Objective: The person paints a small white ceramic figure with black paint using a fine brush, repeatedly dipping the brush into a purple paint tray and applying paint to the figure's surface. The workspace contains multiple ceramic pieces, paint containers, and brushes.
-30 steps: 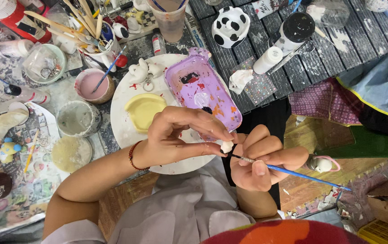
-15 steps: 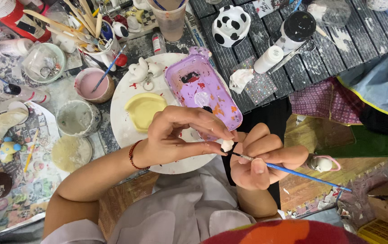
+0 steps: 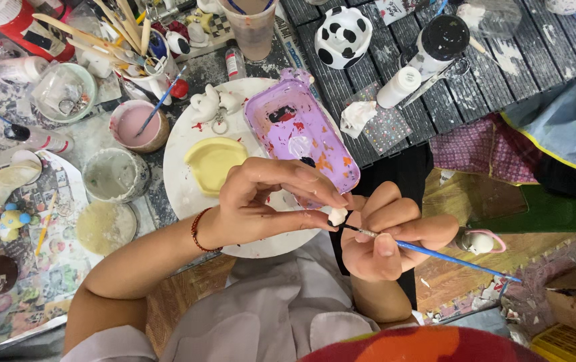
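At the centre of the frame, her left hand (image 3: 268, 201) pinches a small white figurine (image 3: 337, 216) while her right hand (image 3: 388, 234) grips a blue-handled brush (image 3: 435, 252); bracing both hands together should steady the tip.

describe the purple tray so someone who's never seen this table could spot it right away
Start at the round white board in the middle of the cluttered table. The purple tray lies tilted across its right edge, just above the left hand. It is the only lilac, rectangular piece there, smeared inside with red, orange and dark paint, unlike the plain yellow dish to its left.
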